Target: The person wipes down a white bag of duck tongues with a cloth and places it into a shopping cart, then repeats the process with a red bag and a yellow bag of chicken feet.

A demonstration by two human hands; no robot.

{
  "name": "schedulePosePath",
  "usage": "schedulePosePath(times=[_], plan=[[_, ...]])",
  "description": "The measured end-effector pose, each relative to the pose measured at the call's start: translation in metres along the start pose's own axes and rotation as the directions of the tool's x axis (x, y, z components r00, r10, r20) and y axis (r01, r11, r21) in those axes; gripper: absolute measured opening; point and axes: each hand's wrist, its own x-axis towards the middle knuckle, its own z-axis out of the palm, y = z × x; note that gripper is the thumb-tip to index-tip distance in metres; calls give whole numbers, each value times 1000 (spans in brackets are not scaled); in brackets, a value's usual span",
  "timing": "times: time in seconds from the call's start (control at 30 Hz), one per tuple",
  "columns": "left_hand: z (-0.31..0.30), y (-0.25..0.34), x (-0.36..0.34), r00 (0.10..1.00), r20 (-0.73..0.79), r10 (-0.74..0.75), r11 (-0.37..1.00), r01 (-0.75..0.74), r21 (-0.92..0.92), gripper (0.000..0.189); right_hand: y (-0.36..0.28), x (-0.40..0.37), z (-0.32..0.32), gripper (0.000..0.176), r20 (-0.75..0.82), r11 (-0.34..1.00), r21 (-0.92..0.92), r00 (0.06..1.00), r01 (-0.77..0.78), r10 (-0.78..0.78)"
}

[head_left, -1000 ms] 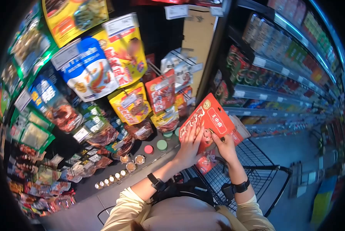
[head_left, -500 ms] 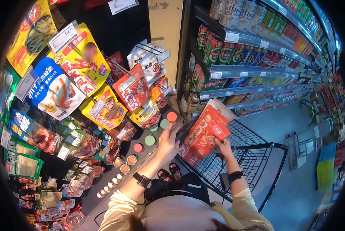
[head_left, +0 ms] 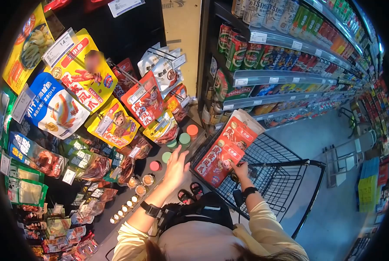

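Note:
My right hand [head_left: 240, 170] pinches the lower right edge of a red snack packet [head_left: 219, 162] with a cartoon figure and white lettering. Behind it a second red packet [head_left: 239, 135] shows, overlapped by the first. Both lie over the far left corner of a black wire shopping cart [head_left: 281, 152]. My left hand [head_left: 177, 167] is empty, its fingers apart, just in front of jars with green lids [head_left: 184, 138]. Near its wrist side stands a jar with a pink lid [head_left: 155, 165].
Hanging snack packets fill the rack on the left, among them a yellow packet [head_left: 116, 124] and a blue-and-white packet [head_left: 57, 106]. Drink cans [head_left: 253, 56] line the shelves [head_left: 285, 81] at the right. Small jars [head_left: 140, 189] stand along the ledge. A metal step-stool [head_left: 351, 152] is beyond the cart.
My right hand has drawn the red packet left and tilted it flatter, so its front shows more. My left hand has shifted left and its fingers have spread.

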Motion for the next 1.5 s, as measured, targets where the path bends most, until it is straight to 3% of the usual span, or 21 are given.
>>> schedulePosePath(times=[0.03, 0.1, 0.13, 0.2, 0.23, 0.3, 0.33, 0.37, 0.43, 0.47, 0.57, 0.7, 0.87, 0.93, 0.97, 1.03, 1.17, 1.37, 1.43, 1.47, 1.5], plan=[[-2, 1, 0, 1000, -2, -3, 1000, 3, 3, 49, -1, 1, 0, 42, 4, 1000, 1, 1000, 2, -2], [-5, 4, 1, 1000, 29, -11, 1000, 11, 9, 48, -3, 4, -5, 35, 329, 874, 381, 928, -302, 177], [-5, 4, 1, 1000, 27, -11, 1000, 11, 11, 48, -4, 7, -11, 35, 330, 874, 382, 928, -301, 175], [-3, 3, 3, 1000, 25, 13, 999, -14, 46, 48, -6, 11, -26, 26, 636, 699, 502, 765, -510, 101], [-2, 3, 3, 1000, 21, 14, 999, -15, 46, 48, -10, 11, -28, 26, 636, 699, 504, 766, -507, 97], [-1, 3, 6, 999, 40, 4, 999, -6, 32, 47, -19, 12, -28, 21, 503, 836, 443, 862, -324, 68], [1, 2, 7, 999, 34, 2, 999, -3, 34, 47, -20, 13, -26, 16, 414, 886, 433, 910, -167, -31], [2, 0, 7, 1000, 29, 6, 999, -7, 43, 47, -24, 15, -25, 16, 422, 887, 433, 906, -163, -39], [1, 3, 7, 1000, 30, 9, 999, -11, 49, 47, -24, 21, -28, 15, 60, 830, 520, 961, 202, -272], [1, 3, 7, 1000, 21, 6, 999, -7, 36, 47, -24, 24, -30, 15, 65, 831, 519, 961, 199, -271], [0, 3, 7, 1000, 17, -1, 1000, 0, 21, 46, -29, 35, -33, 21, -159, 882, 83, 880, 463, -447], [-3, 4, 5, 1000, 18, 0, 1000, 0, 10, 45, -42, 15, -28, 22, -224, 927, 32, 907, 374, -358], [-4, 0, 3, 999, 34, -3, 1000, 3, 17, 46, -26, 17, -21, 26, -45, 972, 19, 971, 235, -234], [-3, -1, 2, 999, 35, -11, 1000, 10, 9, 45, -26, 7, -16, 29, -195, 959, -73, 939, 273, -282], [-3, -2, 1, 999, 36, -13, 1000, 13, 10, 45, -24, 4, -13, 29, -189, 959, -74, 940, 273, -283], [-2, -1, -1, 999, 38, -14, 1000, 13, 11, 44, -14, 5, -4, 32, -88, 993, -59, 990, 104, -109], [-4, 1, -2, 998, 53, -33, 999, 31, 33, 44, -15, -3, 4, 38, -58, 992, -111, 996, 67, -74], [-6, 0, -2, 998, 42, -54, 998, 52, 40, 44, -16, 2, 7, 53, -226, 971, -195, 970, -136, 91], [-7, -1, -2, 998, 35, -56, 998, 54, 37, 44, -14, 6, -4, 57, 201, 967, -217, 963, -137, 182], [-7, -2, -3, 998, 34, -56, 998, 55, 32, 44, 46, 30, 30, 56, 352, 996, 29, 933, -86, 71], [-6, -2, -3, 998, 33, -55, 998, 54, 27, 44, 41, 25, 27, 56, 352, 996, 28, 933, -86, 71]])
